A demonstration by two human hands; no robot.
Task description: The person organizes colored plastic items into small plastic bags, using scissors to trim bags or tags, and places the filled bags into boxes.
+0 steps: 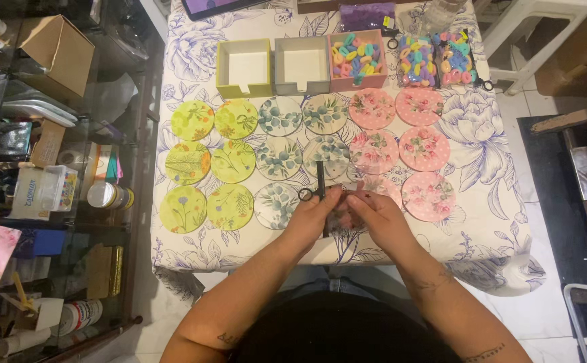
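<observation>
Your left hand [315,216] and right hand [374,214] meet at the table's near edge, fingertips pinched together over a small clear packet or wrapped coaster [344,214]; the view is too blurred there to say which. Left fingers are curled and appear to grip the black scissors [319,188], whose blade points away from you and whose loop handle sits just beside your thumb. Right fingers are clenched on the packet's edge, so each hand steadies one side of it.

The round coasters [280,115] lie flat in a neat grid, grouped by colour so each set reads at a glance: yellow-green botanical ones on the left [192,119], white with grey-green leaves in the middle, pink polka-dot with roses on the right [419,106]. They look rigid, thin and matte to glossy.

Behind them stand three square open boxes in matching colours: a yellow-green box [244,67], a grey box [301,65], and a pink box [357,60] filled with soft pastel hair ties. Each box has a front notch. Two clear bags of hair ties [436,59] sit just beside the pink box.

The tablecloth [482,175] is white fabric with a blue floral print, draping over the edge.
</observation>
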